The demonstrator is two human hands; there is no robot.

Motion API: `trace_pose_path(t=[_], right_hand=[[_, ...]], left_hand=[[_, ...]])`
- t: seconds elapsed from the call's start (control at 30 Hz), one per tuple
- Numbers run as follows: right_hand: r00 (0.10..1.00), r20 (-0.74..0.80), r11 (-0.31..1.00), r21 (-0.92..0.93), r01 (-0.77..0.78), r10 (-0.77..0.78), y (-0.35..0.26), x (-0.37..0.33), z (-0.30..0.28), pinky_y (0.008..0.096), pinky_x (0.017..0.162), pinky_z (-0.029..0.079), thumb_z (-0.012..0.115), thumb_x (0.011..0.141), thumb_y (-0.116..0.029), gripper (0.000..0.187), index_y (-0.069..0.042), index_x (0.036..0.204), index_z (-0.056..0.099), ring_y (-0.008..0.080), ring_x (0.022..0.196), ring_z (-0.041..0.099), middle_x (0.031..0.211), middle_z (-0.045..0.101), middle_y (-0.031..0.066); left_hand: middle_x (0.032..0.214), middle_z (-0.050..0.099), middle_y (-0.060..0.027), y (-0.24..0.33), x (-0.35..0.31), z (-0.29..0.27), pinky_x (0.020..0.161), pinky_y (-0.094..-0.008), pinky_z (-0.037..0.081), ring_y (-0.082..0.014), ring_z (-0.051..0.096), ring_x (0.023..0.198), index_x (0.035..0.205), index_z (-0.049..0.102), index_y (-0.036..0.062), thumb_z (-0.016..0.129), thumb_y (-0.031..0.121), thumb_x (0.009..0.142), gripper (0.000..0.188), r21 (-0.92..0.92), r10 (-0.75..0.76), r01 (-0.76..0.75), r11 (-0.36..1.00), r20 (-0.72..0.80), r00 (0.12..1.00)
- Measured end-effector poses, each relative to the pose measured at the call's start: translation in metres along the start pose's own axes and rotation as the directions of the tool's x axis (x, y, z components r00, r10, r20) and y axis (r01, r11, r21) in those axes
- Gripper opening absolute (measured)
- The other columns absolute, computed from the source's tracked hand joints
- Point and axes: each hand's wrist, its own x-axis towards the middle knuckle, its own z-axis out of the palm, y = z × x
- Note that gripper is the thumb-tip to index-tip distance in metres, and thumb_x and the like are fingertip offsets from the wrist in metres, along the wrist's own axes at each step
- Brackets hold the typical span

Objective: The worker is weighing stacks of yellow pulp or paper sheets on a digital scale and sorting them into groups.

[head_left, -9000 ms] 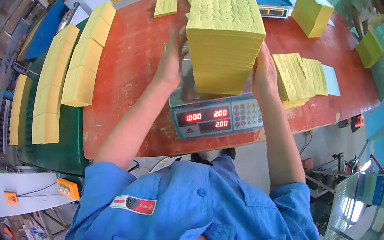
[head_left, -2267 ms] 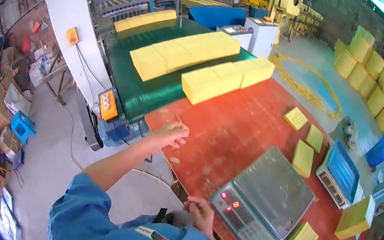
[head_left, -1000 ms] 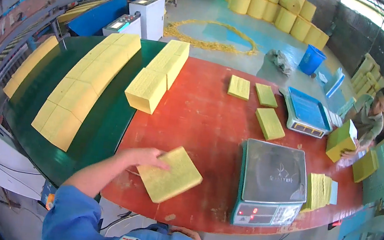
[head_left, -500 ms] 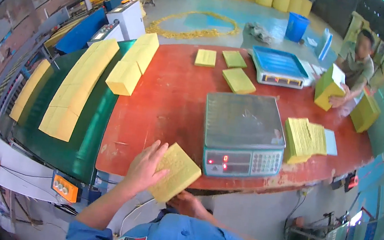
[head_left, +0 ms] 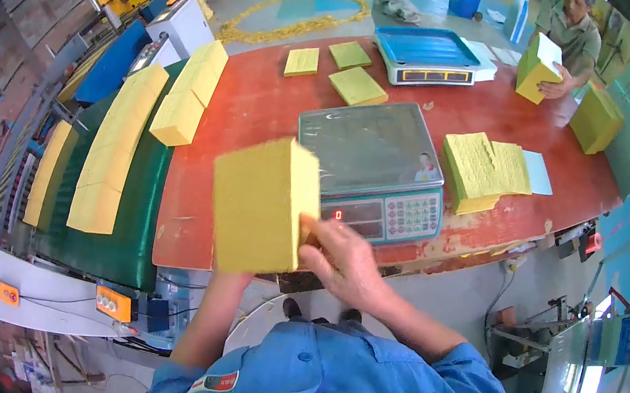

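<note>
A thick block-shaped stack of yellow paper (head_left: 258, 205) is held up, tilted, over the near edge of the table. My right hand (head_left: 342, 260) grips its right side, with the fingertips against the narrow edge. My left hand (head_left: 232, 279) is under and behind the stack; only the wrist shows, and its fingers are hidden. Just beyond the stack stands a digital scale (head_left: 369, 144) with a flat metal pan and a lit display, partly covered by the stack. To the scale's right lie uneven piles of yellow paper (head_left: 474, 166).
Long rows of yellow stacks (head_left: 118, 147) lie on a green conveyor belt (head_left: 140, 221) at left. Flat yellow pieces (head_left: 357, 85) and a second scale with a blue tray (head_left: 422, 48) are at the far side of the red table (head_left: 256, 101). A co-worker (head_left: 570, 39) holds another stack at far right.
The paper stack has been raised and turned so a broad face shows. My right hand has come up from below the table edge to its right side; my left hand has gone behind it.
</note>
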Motion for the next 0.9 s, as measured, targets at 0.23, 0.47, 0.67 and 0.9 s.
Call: trace_pose_path(t=[0.23,0.47,0.67,0.9], right_hand=[[0.885,-0.441,0.954,-0.299,0.014,-0.151,0.054,0.071,-0.067,0.0411,0.1,0.043,0.057,0.091,-0.015,0.034,-0.003,0.123,0.061,0.0347,0.119,0.053,0.127,0.055,0.0214],[0.867,-0.496,0.98,-0.153,-0.125,0.033,0.093,0.122,-0.092,0.0391,0.098,0.045,0.056,0.093,-0.02,0.028,-0.002,0.11,0.068,0.0347,0.114,0.059,0.117,0.065,0.0191],[0.913,-0.379,0.804,-0.584,-0.111,-0.149,0.08,0.122,-0.033,0.0421,0.1,0.045,0.063,0.08,-0.005,0.028,-0.005,0.107,0.069,0.0345,0.119,0.055,0.12,0.063,0.0162],[0.97,-0.244,0.475,-0.852,-0.222,0.017,0.036,0.119,-0.028,0.0461,0.102,0.04,0.059,0.081,0.002,0.031,-0.001,0.111,0.065,0.0366,0.121,0.053,0.124,0.06,0.0177]], left_hand=[[0.126,0.059,-0.0078,0.028,0.1,0.157,0.09,-0.0378,0.054,-0.0211,0.062,0.11,0.133,0.049,0.0085,0.05,0.035,0.099,0.043,-0.673,-0.086,0.37,0.64,0.416,0.905],[0.123,0.061,-0.0079,0.019,0.132,0.18,0.089,-0.0415,0.056,-0.024,0.064,0.106,0.129,0.051,0.0096,0.046,0.04,0.099,0.044,-0.626,-0.323,0.483,0.612,0.359,0.875],[0.12,0.062,-0.0197,-0.003,0.088,0.047,0.089,-0.0463,0.054,-0.033,0.065,0.103,0.131,0.05,0.0008,0.039,0.042,0.101,0.052,-0.443,-0.363,0.779,0.443,0.706,0.608],[0.099,0.068,-0.0171,0.039,0.168,-0.163,0.073,-0.0367,0.057,-0.0259,0.069,0.085,0.111,0.061,-0.0003,0.055,0.027,0.095,0.032,-0.273,-0.255,0.317,0.908,0.24,0.937]])
